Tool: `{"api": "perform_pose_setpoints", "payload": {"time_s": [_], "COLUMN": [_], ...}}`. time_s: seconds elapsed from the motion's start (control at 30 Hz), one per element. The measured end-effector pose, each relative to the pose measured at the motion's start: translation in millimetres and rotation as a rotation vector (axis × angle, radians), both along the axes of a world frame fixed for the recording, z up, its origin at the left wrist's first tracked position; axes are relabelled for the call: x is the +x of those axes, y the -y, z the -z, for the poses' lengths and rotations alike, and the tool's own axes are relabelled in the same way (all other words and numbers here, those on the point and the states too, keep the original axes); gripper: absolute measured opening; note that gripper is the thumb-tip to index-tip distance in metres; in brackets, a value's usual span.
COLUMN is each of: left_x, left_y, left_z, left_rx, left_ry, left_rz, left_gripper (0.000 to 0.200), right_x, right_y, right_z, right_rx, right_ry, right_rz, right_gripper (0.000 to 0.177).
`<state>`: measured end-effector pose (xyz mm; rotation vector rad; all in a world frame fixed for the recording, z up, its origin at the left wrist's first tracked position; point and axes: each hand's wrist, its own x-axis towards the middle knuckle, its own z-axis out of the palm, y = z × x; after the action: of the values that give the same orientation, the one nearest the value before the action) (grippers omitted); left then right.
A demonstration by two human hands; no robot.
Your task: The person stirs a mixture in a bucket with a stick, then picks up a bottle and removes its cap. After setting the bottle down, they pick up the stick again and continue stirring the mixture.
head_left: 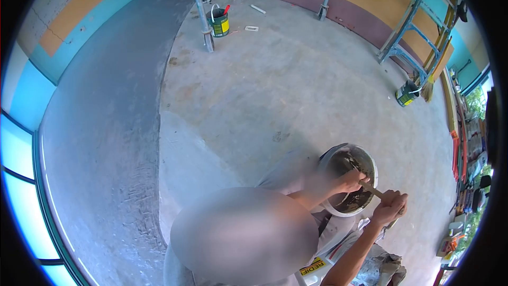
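Observation:
A grey bucket [372, 160], its inside smeared with dark wet material, stands beside my legs. Over its opening, my left hand [352, 180] is closed around the inner end of a flat wooden stick [373, 190]. Just outside the bucket's right rim, my right hand [390, 207] grips the other end of that stick. Something thin and metallic shows below my right hand; I cannot make out what it is. Whatever part of the stick lies under my fingers is hidden. A large blurred patch covers the area left of my forearms.
Fresh dark grey screed [100, 127] runs along the left wall, with a clear edge against the lighter floor [227, 90]. Scaffold legs [202, 21], a green bucket [219, 25], a stepladder [413, 37] and another green bucket [407, 94] stand farther off. Crumpled bags [378, 265] lie near my right arm.

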<state>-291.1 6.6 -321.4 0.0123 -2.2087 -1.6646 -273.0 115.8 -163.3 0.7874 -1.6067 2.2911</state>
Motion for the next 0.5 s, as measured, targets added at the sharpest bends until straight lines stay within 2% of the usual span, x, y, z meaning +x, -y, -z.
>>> {"api": "perform_pose_setpoints", "payload": {"time_s": [0.07, 0.13, 0.2, 0.27, 0.37, 0.47, 0.5], "left_x": [8, 18, 35, 44, 23, 1, 0], "left_y": [-7, -22, -40, -51, -74, -54, -40], "left_z": [6, 16, 1, -14, 6, 9, 3], "left_rx": [-0.074, -0.131, -0.043, 0.115, 0.186, 0.389, 0.265], "left_ry": [-0.02, 0.077, 0.177, 0.16, 0.034, -0.005, -0.01], "left_rz": [-0.002, -0.023, -0.017, 0.006, 0.035, 0.088, 0.126], "left_gripper": [0.033, 0.033, 0.033, 0.031, 0.029, 0.025, 0.026], "right_x": [-14, -24, -26, -21, 1, 4, 1], "right_y": [-9, -18, -16, -7, 14, 9, 6], "right_z": [-8, -22, -39, -53, -52, -1, 9], "right_rx": [-0.071, -0.1, -0.032, 0.072, 0.346, 0.631, 0.563], "right_ry": [0.159, 0.283, 0.347, 0.337, 0.171, -0.34, -0.357], "right_rz": [0.057, 0.048, 0.033, 0.06, 0.124, 0.2, 0.198], "right_gripper": [0.046, 0.046, 0.048, 0.048, 0.047, 0.044, 0.044]}}
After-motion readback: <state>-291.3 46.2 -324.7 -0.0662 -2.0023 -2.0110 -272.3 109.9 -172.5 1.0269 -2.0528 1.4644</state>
